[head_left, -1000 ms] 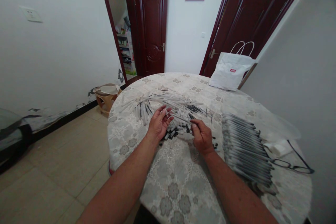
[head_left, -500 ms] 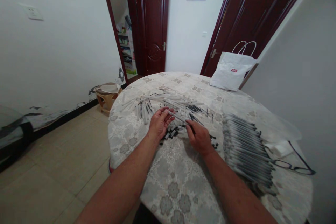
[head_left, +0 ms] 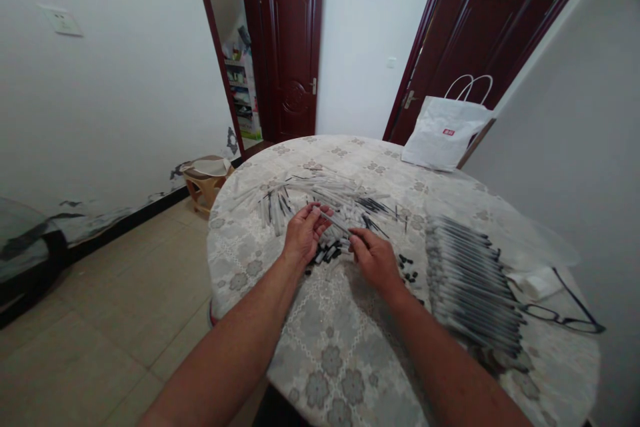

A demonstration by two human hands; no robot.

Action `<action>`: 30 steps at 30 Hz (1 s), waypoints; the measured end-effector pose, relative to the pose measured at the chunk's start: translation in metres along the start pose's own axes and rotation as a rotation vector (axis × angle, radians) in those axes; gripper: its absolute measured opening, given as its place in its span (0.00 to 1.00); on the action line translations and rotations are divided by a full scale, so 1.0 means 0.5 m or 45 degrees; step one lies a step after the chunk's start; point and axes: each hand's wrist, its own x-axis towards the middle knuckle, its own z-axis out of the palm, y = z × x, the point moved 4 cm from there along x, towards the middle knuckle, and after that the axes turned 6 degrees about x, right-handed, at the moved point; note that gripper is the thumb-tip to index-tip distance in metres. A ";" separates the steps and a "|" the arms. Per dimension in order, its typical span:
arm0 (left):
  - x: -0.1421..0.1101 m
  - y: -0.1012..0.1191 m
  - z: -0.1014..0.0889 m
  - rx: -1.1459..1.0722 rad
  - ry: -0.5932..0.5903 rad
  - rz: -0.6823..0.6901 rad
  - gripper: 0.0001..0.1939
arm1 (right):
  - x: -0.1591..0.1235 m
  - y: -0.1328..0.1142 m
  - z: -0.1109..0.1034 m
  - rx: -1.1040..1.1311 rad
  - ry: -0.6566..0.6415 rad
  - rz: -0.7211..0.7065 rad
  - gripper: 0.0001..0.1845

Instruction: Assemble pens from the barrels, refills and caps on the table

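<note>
Between my two hands is a thin whitish pen barrel (head_left: 336, 221), slanting down to the right. My left hand (head_left: 303, 235) pinches its upper left end between thumb and fingers. At the lower right end, the fingers of my right hand (head_left: 373, 255) are closed on it. Beneath and beyond the hands lie loose whitish tubes (head_left: 320, 185), black refills (head_left: 373, 205) and short black-and-white caps (head_left: 327, 253). Several small black pieces (head_left: 407, 268) lie just right of my right hand.
Rows of pens (head_left: 473, 283) lie stacked on the right of the round cloth-covered table (head_left: 330, 373). Farther right are eyeglasses (head_left: 563, 317) and a white roll (head_left: 540, 282). A white paper bag (head_left: 445, 133) stands at the back right. A stool (head_left: 205, 180) stands by the left wall.
My right hand has shifted slightly left along the pen barrel, toward my left hand. More small black pieces show beside it. My left hand stays nearly in place.
</note>
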 end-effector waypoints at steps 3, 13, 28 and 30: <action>0.000 -0.002 0.000 0.005 -0.007 0.013 0.15 | 0.003 0.023 0.012 0.505 -0.031 0.403 0.20; -0.007 0.001 0.007 0.034 -0.006 0.029 0.16 | -0.001 0.025 0.029 0.889 -0.119 0.809 0.18; -0.034 0.014 0.042 0.510 -0.241 0.017 0.21 | 0.038 -0.099 -0.107 -0.891 -0.454 -0.009 0.09; -0.030 0.015 0.035 0.527 -0.193 0.026 0.22 | 0.057 -0.090 -0.177 -1.005 -0.406 0.015 0.10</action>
